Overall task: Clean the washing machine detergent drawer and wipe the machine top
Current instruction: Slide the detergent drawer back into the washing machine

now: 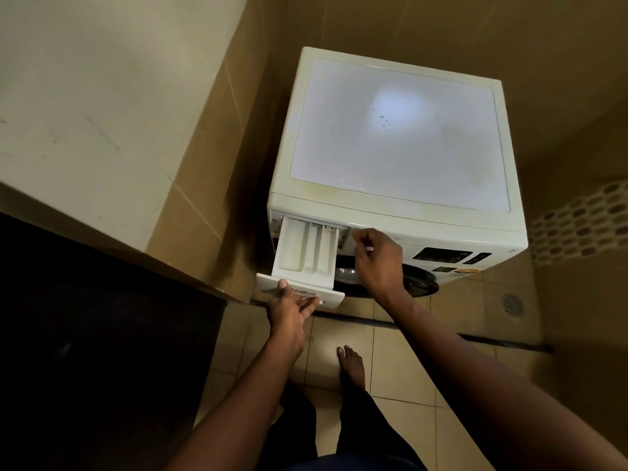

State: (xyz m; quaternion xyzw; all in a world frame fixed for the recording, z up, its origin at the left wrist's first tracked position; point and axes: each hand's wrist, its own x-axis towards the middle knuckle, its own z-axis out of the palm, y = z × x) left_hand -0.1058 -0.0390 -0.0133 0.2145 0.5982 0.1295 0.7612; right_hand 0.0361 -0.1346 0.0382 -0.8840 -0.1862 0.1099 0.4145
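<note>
A white front-loading washing machine (401, 198) stands against a tiled wall. Its flat top (401, 130) shows a few small dark spots near the middle. The detergent drawer (306, 249) is pulled far out from the upper left of the front, its three compartments showing. My left hand (289, 307) holds the drawer's front panel from below, thumb on its top edge. My right hand (377, 256) hovers beside the drawer's right side, near the slot, with fingers curled and nothing visibly held.
A beige tiled wall and a ledge (102, 130) close in on the left, with a dark area (85, 334) below. A floor drain (511, 302) lies on the tiled floor to the right. My bare foot (351, 365) stands in front of the machine.
</note>
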